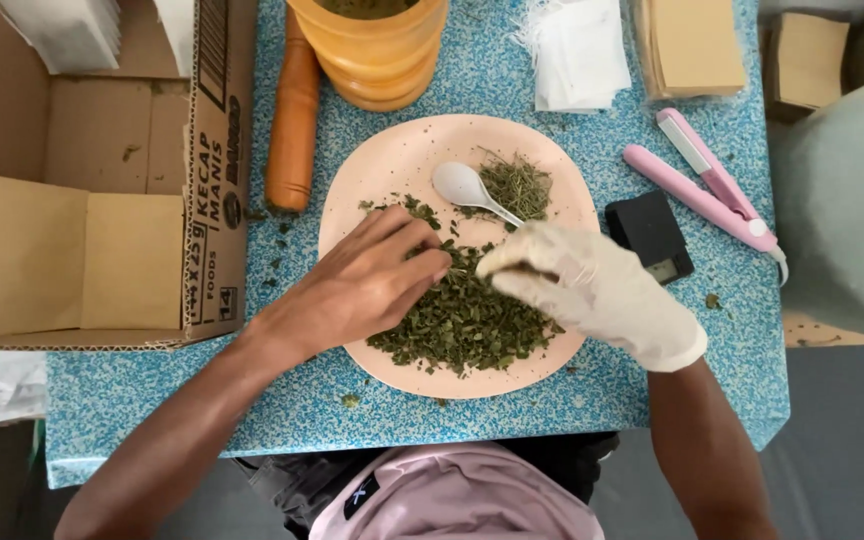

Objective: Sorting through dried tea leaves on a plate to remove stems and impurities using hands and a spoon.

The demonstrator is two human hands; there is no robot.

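A pale pink plate [392,160] on a blue speckled table holds a heap of dried green leaves [467,325], a smaller pile of stems [520,185] and a white plastic spoon [464,186]. My left hand [357,290], bare, rests palm down on the left side of the leaf heap, fingertips in the leaves. My right hand [592,285], in a white glove, pinches a thin brown stem above the leaf heap, its fingertips almost meeting those of the left hand.
An orange wooden mortar [377,50] and pestle [292,120] stand behind the plate. An open cardboard box [102,200] is at left. A small black scale [650,235], a pink sealer tool [707,190], white sachets [577,50] and brown envelopes [692,45] lie right.
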